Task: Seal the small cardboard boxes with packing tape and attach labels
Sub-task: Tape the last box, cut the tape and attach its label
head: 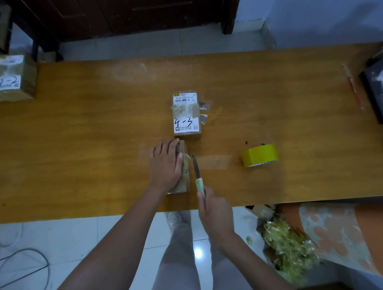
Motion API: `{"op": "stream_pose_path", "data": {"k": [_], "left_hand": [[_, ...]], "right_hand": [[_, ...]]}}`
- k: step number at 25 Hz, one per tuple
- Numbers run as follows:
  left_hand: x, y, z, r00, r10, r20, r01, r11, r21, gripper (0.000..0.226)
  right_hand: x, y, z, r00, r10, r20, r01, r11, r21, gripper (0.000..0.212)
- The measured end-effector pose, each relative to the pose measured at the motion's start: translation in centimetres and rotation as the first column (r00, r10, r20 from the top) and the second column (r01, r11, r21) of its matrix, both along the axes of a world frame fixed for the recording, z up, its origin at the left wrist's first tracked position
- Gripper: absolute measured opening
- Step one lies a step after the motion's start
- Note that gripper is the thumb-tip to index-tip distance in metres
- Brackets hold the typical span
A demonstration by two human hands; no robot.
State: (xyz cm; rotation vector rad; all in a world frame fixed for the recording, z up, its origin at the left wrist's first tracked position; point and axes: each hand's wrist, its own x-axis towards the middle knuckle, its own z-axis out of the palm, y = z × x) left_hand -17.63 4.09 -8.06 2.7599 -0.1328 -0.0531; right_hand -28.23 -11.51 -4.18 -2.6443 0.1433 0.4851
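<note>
Nearest of all are the two bare forearms reaching up over the table [78, 130] edge. Starting at the far left, a labelled box [13, 78] marked in black pen sits just off the table end. Moving in, the left hand [166, 163] lies flat with fingers spread, pressing down on the small cardboard box [184, 166] near the front edge. A strip of clear tape [211, 161] runs from that box's top out across the wood toward the right. Just beside the box, the right hand [214, 208] grips the pale handle of a knife [197, 170], its blade tip meeting the tape close to the box.

Behind these, a finished box [187, 114] already carries a white label and tape. Further right stands the yellow tape roll [260, 155].

Judging by its size, the box is probably light and would slide easily (hence the flat palm on top). Its walls look stiff enough to hold by the long sides. The tape is thin, clingy and likely to fold onto itself, so keeping it taut should help.
</note>
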Motion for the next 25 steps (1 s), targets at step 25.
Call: {"op": "stream_pose_path", "data": {"k": [25], "left_hand": [[0.2, -0.6, 0.5, 0.999, 0.034, -0.021, -0.033, 0.999, 0.027, 0.046]], "right_hand": [[10.9, -4.5, 0.3, 0.984, -0.135, 0.114, 0.146, 0.985, -0.091, 0.034]]}}
